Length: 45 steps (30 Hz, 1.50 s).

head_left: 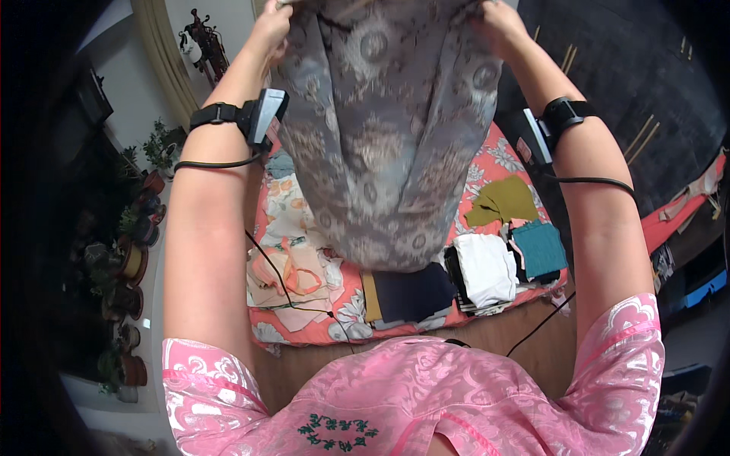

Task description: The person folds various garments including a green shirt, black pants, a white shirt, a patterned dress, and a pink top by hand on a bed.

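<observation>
Both my arms are stretched up and forward, holding a large grey patterned garment (pixel 380 152) of shiny cloth by its upper corners. My left hand (pixel 272 29) is closed on its upper left corner, and my right hand (pixel 502 30) grips the upper right one. The cloth hangs down between my arms, with folds running along it and its lower edge rounded. Its top edge is partly cut off by the picture, so the exact kind of garment cannot be told. The lower end hangs over a bed (pixel 334 332) with a coral floral cover.
On the bed lie a folded dark navy garment (pixel 414 295), a white folded stack (pixel 487 267), a teal folded piece (pixel 541 249), an olive cloth (pixel 506 199) and loose peach clothes (pixel 293 277). Potted plants (pixel 133 258) line the left. A dark cable (pixel 266 262) hangs by my left arm.
</observation>
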Each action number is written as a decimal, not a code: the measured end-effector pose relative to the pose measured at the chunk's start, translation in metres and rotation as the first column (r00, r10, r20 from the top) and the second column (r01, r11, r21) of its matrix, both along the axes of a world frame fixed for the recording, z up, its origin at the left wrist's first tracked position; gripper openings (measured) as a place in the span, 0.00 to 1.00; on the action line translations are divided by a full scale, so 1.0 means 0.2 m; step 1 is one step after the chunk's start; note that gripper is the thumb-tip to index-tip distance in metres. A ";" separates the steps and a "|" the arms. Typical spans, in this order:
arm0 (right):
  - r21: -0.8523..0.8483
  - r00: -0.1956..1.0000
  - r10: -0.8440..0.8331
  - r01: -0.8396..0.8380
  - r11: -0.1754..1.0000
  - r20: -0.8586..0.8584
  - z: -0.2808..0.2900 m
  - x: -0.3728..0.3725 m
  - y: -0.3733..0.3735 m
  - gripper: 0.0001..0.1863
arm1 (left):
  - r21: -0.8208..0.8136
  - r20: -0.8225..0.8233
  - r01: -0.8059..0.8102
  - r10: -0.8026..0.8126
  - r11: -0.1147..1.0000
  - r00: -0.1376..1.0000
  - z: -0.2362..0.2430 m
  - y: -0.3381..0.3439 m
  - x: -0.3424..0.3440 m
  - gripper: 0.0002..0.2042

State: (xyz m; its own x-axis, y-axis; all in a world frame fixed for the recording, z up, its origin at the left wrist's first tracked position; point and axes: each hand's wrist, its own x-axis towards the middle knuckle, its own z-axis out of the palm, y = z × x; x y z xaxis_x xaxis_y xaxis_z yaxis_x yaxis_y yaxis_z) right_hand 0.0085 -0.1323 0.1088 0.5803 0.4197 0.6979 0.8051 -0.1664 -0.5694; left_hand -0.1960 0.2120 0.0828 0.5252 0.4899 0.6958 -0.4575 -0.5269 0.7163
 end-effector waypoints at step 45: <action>-0.533 0.806 -0.169 -0.203 0.821 -0.567 -3.45 0.58 0.38 0.09 | -0.138 -0.917 0.109 -0.168 0.984 0.361 -3.18 -0.60 0.27 0.13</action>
